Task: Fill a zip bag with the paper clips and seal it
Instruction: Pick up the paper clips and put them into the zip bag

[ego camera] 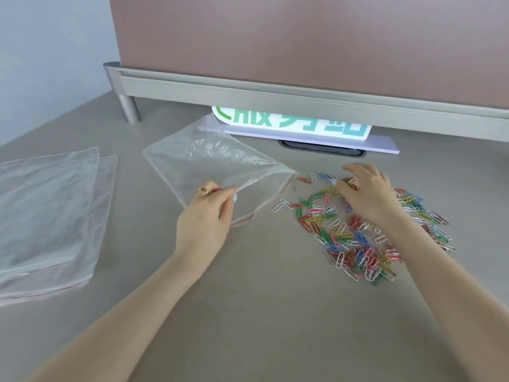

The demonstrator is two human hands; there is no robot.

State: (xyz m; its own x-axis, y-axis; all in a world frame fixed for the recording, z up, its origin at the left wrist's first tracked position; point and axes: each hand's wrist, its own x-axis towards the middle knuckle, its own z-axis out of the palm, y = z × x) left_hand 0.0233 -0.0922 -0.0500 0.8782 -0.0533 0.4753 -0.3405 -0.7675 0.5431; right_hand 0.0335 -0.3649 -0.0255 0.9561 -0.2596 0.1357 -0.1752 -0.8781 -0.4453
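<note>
A: Left hand (203, 216) grip status?
B: Thumb and fingertips pinched on the upper lip of the zip bag (209, 164), lifting it. Mouth gapes, facing right toward the paper clips (355, 232).
A: Right hand (366, 191)?
B: Fingers curled down into the far edge of the pile, touching clips. Can't tell if any are actually clamped.
A: Bag details?
B: Clear thin plastic, crinkled, red zip line along the mouth. Lies on the grey bench (248, 312), long axis running from far-left corner to near-right mouth.
A: Clips?
B: Coated wire, mixed colours, loose heap right of the bag, none inside.
A: Other?
B: Spare zip bags (46, 216) stacked flat, far left.
</note>
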